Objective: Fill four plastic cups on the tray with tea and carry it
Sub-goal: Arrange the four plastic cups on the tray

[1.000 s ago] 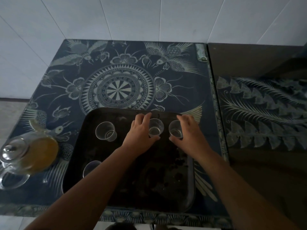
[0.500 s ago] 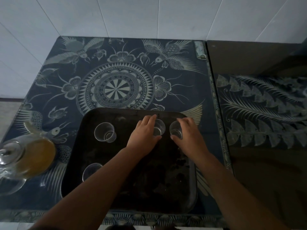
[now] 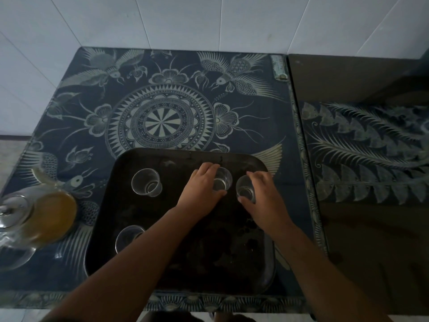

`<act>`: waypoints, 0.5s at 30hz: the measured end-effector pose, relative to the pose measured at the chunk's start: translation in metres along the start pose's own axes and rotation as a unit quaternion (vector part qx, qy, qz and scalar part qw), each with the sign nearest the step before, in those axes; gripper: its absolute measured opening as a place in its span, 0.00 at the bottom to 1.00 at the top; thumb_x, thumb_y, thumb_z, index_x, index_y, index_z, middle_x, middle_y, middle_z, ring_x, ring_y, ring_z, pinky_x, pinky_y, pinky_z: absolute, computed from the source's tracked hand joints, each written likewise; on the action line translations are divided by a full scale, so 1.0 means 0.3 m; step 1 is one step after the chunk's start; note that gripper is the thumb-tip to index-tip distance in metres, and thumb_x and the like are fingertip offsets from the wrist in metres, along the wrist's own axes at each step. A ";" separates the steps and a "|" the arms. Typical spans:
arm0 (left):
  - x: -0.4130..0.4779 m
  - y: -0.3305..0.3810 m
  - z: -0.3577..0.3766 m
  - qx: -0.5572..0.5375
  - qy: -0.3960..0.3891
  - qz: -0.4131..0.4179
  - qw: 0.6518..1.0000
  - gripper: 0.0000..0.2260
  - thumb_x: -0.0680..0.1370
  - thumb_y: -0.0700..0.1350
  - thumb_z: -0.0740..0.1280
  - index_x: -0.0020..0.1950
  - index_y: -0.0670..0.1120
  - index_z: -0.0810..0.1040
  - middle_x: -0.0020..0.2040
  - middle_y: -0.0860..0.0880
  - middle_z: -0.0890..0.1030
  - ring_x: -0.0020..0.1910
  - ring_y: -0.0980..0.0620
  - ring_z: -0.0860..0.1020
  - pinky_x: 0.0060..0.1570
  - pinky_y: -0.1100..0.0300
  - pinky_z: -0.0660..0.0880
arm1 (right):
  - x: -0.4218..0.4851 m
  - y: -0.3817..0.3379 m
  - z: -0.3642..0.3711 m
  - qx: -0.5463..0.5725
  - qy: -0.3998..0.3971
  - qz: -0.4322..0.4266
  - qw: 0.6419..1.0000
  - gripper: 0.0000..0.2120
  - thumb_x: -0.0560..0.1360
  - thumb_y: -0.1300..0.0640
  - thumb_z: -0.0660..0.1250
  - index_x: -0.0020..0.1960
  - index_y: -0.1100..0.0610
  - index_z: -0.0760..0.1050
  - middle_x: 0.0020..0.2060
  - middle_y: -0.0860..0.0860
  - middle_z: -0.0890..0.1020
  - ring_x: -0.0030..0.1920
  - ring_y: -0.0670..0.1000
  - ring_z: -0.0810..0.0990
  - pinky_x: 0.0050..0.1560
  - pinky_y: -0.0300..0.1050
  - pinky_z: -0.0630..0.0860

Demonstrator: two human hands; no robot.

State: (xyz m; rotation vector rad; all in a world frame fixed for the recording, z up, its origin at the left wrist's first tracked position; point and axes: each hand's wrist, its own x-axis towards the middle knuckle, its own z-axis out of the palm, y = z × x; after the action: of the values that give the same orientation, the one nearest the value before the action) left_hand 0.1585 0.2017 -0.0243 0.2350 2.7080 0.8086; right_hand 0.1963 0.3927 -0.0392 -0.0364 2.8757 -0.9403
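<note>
A dark rectangular tray [image 3: 185, 151] lies on the near part of a blue patterned tabletop [image 3: 76, 112], and four clear plastic cups stand upright on it, all looking empty. The left hand [image 3: 200, 190] is curled round the middle cup [image 3: 223, 178] in the tray's far row, fingers at its left side and thumb at its near side. The right hand [image 3: 263, 198] grips the right cup [image 3: 245, 189] in the same way, fingers hooked over the far rim and thumb pressed against the near wall. These two cups stand just beside each other; whether they touch cannot be told. The far-left cup [image 3: 146, 182] stands alone, well apart from both hands, and the near-left cup [image 3: 127, 237] is partly hidden behind the left forearm. Off the tray, at the left edge of the tabletop, sits a glass teapot [image 3: 50, 217] holding amber tea, with its lid on. A second dark tabletop [image 3: 371, 147] adjoins on the right, and a white tiled wall [image 3: 209, 22] runs behind both.
</note>
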 end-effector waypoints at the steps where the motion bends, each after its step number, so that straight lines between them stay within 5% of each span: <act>1: -0.001 0.001 0.000 -0.002 0.000 -0.003 1.000 0.36 0.77 0.49 0.75 0.81 0.45 0.63 0.78 0.49 0.66 0.75 0.46 0.67 0.75 0.54 0.66 | -0.010 -0.002 0.005 0.003 0.002 -0.003 1.000 0.32 0.76 0.53 0.73 0.76 0.58 0.65 0.70 0.51 0.67 0.66 0.49 0.73 0.54 0.27 0.67; 4: -0.004 0.004 0.001 -0.004 0.001 -0.004 1.000 0.36 0.77 0.48 0.75 0.81 0.45 0.63 0.78 0.49 0.66 0.76 0.46 0.67 0.74 0.54 0.66 | -0.043 -0.013 0.018 0.018 0.000 -0.003 1.000 0.32 0.76 0.54 0.73 0.77 0.58 0.65 0.70 0.52 0.67 0.66 0.49 0.72 0.58 0.37 0.71; 15: -0.017 0.008 0.001 -0.028 -0.026 -0.020 0.999 0.37 0.77 0.47 0.75 0.82 0.49 0.61 0.78 0.49 0.65 0.76 0.47 0.67 0.76 0.51 0.68 | -0.194 -0.066 0.094 0.034 0.010 -0.009 0.999 0.33 0.74 0.54 0.76 0.75 0.57 0.68 0.70 0.51 0.70 0.67 0.49 0.74 0.63 0.40 0.75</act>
State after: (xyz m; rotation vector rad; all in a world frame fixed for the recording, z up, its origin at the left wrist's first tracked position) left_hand 0.1636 0.2025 -0.0219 0.1851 2.6297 0.8526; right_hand 0.2573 0.3637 -0.0441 -0.0471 2.8642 -1.0471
